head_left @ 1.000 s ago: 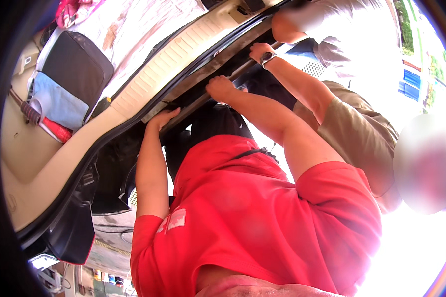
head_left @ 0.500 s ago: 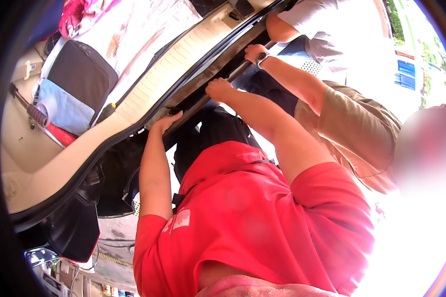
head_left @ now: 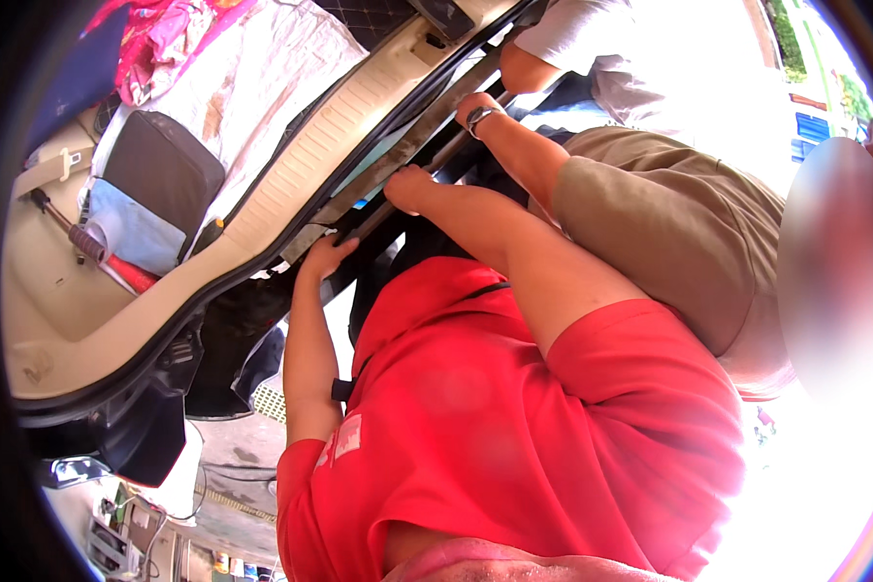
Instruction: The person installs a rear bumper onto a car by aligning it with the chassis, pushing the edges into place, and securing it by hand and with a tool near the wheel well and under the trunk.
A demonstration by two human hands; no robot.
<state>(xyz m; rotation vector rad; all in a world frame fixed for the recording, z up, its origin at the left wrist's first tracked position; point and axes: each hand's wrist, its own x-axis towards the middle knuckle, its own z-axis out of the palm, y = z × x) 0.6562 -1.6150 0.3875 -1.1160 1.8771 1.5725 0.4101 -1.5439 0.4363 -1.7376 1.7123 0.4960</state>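
Observation:
A long dark bar (head_left: pixel 448 153) runs slantwise along the back end of a car, beside its metal rear panel (head_left: pixel 386 175). My right hand (head_left: pixel 409 190) is closed around the bar's middle stretch. Nearer the left end, my left hand (head_left: pixel 328 256) grips it too, thumb lying along the top and the other fingers mostly hidden. Beyond my right hand, a co-worker's hand (head_left: pixel 475 109) with a wristwatch also holds the bar. A narrow dark gap shows between bar and panel.
The car's beige sill (head_left: pixel 310 145) curves along the left, edged by a black rubber seal. Inside lie a dark bag (head_left: pixel 160 155), a tool with a red handle (head_left: pixel 131 274) and a white sheet (head_left: pixel 276 68). A black trim piece (head_left: pixel 126 436) juts out at lower left. Co-workers stand close on the right.
The gap between the bar and the rear panel looks wider, showing more of the panel. Both my hands stay on the bar. The co-worker in brown has come closer to my right arm.

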